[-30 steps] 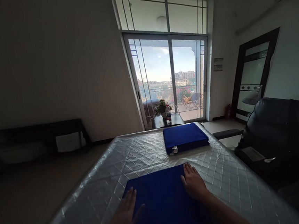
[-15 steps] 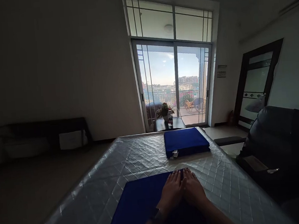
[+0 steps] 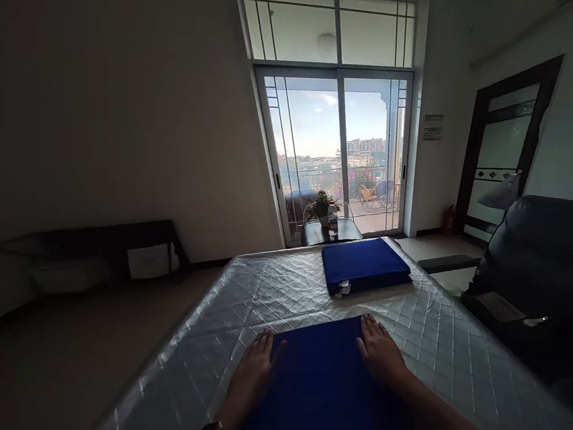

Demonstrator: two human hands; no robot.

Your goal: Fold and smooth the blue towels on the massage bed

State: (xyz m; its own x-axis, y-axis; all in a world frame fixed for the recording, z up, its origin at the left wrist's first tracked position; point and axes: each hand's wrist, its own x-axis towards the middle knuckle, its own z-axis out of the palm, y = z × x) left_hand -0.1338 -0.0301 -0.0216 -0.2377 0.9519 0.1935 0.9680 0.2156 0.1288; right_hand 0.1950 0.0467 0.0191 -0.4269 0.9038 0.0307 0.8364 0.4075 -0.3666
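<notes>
A folded blue cloth point(image 3: 323, 379) lies flat in front of me on a silvery quilted cover point(image 3: 218, 355). My left hand point(image 3: 255, 365) rests on the cloth's far left corner, fingers stretched out and thumb apart. On the far right corner lies my right hand point(image 3: 380, 349), flat and open, its fingers pointing away from me. The near end of the cloth runs out of the picture between my forearms. Farther off sits a stack of folded blue cloth point(image 3: 363, 262) with white tags showing at its front left edge.
Beyond the covered surface stands a small dark table point(image 3: 313, 234) with a potted plant point(image 3: 322, 205) and a bottle point(image 3: 332, 219). A dark leather chair point(image 3: 535, 253) is on the right. Behind are a sliding glass door point(image 3: 346, 149) and a dark-framed door point(image 3: 505, 135).
My hands have parted from the middle of the cloth's far edge. The left has slid left and the right slightly right, each to a corner. The view has shifted slightly.
</notes>
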